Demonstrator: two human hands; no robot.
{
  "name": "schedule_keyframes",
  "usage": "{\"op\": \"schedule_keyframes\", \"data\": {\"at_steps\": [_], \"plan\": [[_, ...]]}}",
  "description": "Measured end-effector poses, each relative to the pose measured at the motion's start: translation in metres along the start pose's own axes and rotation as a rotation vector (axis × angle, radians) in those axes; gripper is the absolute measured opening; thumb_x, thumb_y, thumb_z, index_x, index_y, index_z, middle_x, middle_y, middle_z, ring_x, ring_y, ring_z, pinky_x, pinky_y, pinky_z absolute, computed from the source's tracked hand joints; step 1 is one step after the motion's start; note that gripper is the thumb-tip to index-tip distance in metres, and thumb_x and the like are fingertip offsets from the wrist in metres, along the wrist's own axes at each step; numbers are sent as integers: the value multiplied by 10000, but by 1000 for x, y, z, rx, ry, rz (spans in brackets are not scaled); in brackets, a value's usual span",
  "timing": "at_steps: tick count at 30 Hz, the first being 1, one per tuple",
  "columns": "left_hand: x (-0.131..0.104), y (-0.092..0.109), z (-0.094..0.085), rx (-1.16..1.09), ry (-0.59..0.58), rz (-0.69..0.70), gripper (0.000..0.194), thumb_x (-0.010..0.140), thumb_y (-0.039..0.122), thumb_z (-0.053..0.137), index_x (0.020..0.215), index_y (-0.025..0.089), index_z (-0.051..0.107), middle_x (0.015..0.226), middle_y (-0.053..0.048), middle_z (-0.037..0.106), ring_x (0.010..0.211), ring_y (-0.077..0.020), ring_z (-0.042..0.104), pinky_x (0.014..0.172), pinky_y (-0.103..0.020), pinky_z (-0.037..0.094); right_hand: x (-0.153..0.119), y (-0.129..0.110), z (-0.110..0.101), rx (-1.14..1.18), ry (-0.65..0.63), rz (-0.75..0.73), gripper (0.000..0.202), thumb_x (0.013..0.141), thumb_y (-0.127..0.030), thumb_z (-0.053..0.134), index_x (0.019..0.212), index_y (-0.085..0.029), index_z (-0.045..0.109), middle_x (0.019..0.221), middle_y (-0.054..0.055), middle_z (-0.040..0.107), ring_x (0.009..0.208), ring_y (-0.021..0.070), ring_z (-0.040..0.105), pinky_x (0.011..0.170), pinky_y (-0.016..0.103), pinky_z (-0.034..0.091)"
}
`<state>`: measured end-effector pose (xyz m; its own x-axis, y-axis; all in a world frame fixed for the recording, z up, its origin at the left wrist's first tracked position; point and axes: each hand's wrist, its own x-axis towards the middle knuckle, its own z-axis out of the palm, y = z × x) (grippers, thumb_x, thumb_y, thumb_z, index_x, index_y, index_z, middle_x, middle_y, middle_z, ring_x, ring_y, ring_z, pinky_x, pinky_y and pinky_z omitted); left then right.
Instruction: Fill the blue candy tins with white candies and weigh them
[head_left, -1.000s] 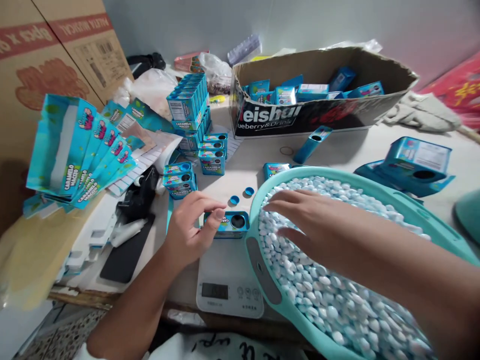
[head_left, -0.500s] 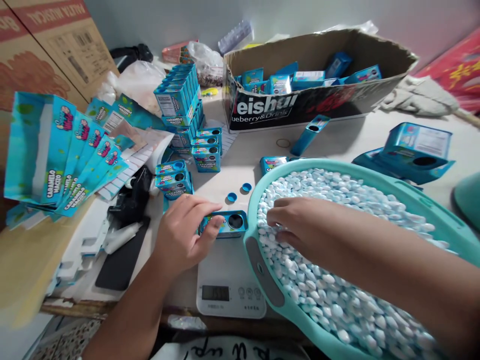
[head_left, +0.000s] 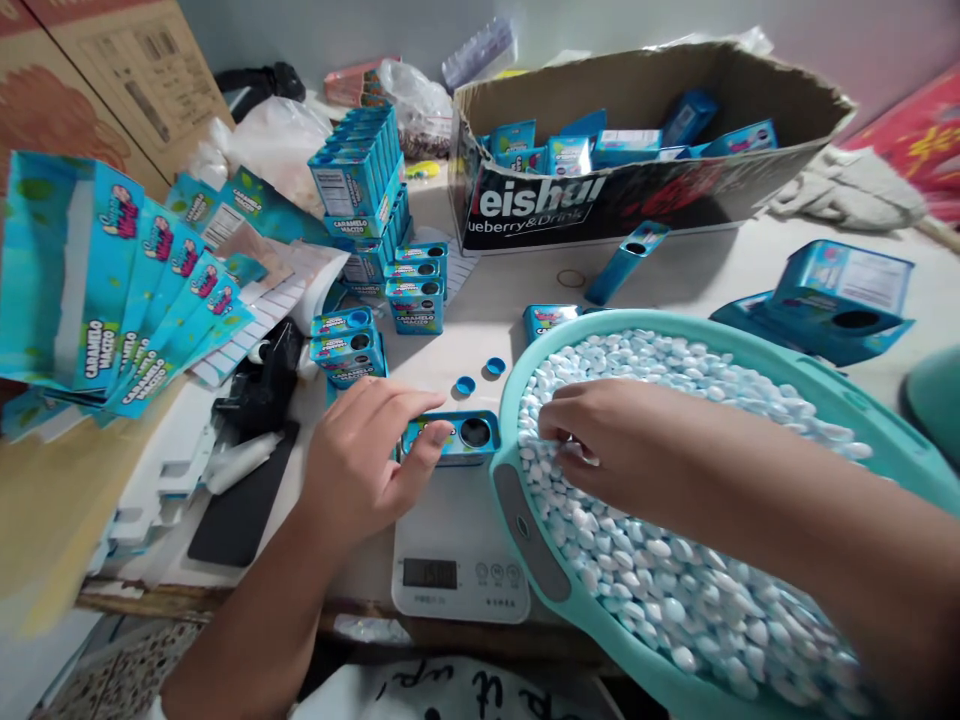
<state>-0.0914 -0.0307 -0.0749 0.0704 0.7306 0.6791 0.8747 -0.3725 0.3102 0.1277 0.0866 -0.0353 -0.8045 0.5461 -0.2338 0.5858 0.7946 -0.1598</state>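
My left hand [head_left: 371, 450] has its fingers and thumb around the left end of a small blue box [head_left: 439, 440], which lies flat at the back of a white digital scale [head_left: 461, 560]. The box has a dark round opening at its right end. In the teal tub [head_left: 574, 610], my right hand [head_left: 592, 435] rests among white and pale blue candies [head_left: 652, 580]; its fingers are curled, and whatever lies between the fingertips is hidden. Two round blue caps [head_left: 465, 385] [head_left: 495, 367] sit behind the box.
Stacked blue boxes [head_left: 352, 185] stand behind my left hand. A cardboard carton [head_left: 540, 220] at the back holds more boxes. Flattened blue trays [head_left: 67, 270], a black tape dispenser [head_left: 262, 385] and a dark phone-like slab [head_left: 240, 510] are on the left. Another blue box [head_left: 847, 290] lies at right.
My right hand's fingers have drawn in slightly among the candies. My left hand stays at the box with little movement. The view has shifted a little.
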Motion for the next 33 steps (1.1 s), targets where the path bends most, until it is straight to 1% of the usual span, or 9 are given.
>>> {"op": "schedule_keyframes", "data": {"at_steps": [3,8,12,17,20,23,25,28,33], "plan": [[0,1,-2,9,1,7,190,1047,300,541,1037,190,696,955,-55,774,880,-187,691,804,-315,536,0,-5,-9,-33,-98,11,187,827,-94,536,707,-192,642,732,74,666,626,192,594,581,321,355],[1,0,-3,-3,18,21,196,1053,296,530,1030,182,687,944,-56,771,875,-185,686,805,-312,534,-1,-12,-23,-54,-125,52,153,860,-106,545,782,-193,645,805,72,683,693,196,597,643,327,387],[2,-2,-2,-6,10,17,185,1049,280,539,1019,172,687,933,-56,770,867,-180,684,799,-303,539,-5,-14,-30,33,-24,23,157,866,-88,572,816,-194,677,815,47,698,684,176,567,660,324,390],[1,1,-1,-11,-8,19,166,1028,204,534,1018,175,697,919,-54,776,843,-180,682,781,-312,535,-9,-11,-26,185,202,-78,148,878,-145,593,866,-203,728,818,27,722,694,163,594,667,313,411],[1,4,-1,-25,-24,30,169,1014,167,532,1031,175,700,923,-53,781,850,-183,692,786,-315,538,-9,-13,-23,306,334,-147,147,889,-141,591,886,-192,729,814,19,721,689,140,612,674,283,444],[1,4,0,-23,-39,44,159,1010,169,546,1048,170,700,932,-59,783,854,-193,695,786,-323,539,-7,-19,-19,357,451,-236,148,904,-127,590,894,-179,728,830,28,718,694,129,625,687,258,467],[1,4,0,-20,-44,59,154,1014,179,549,1057,165,696,937,-64,784,857,-197,694,790,-329,543,-5,-22,-15,356,466,-280,146,902,-109,597,881,-177,725,830,29,711,693,125,625,683,245,468],[1,3,1,-5,-64,90,145,1017,196,557,1061,160,690,943,-70,783,869,-210,696,804,-347,553,-2,-27,-10,345,425,-299,171,910,-78,588,910,-164,735,866,38,712,726,128,638,695,241,475],[2,3,1,21,-76,109,120,1003,185,580,1032,146,689,940,-80,778,861,-230,696,791,-369,556,-1,-29,-2,319,423,-308,191,975,-114,553,986,-152,740,967,74,736,857,175,694,751,276,518]]}}
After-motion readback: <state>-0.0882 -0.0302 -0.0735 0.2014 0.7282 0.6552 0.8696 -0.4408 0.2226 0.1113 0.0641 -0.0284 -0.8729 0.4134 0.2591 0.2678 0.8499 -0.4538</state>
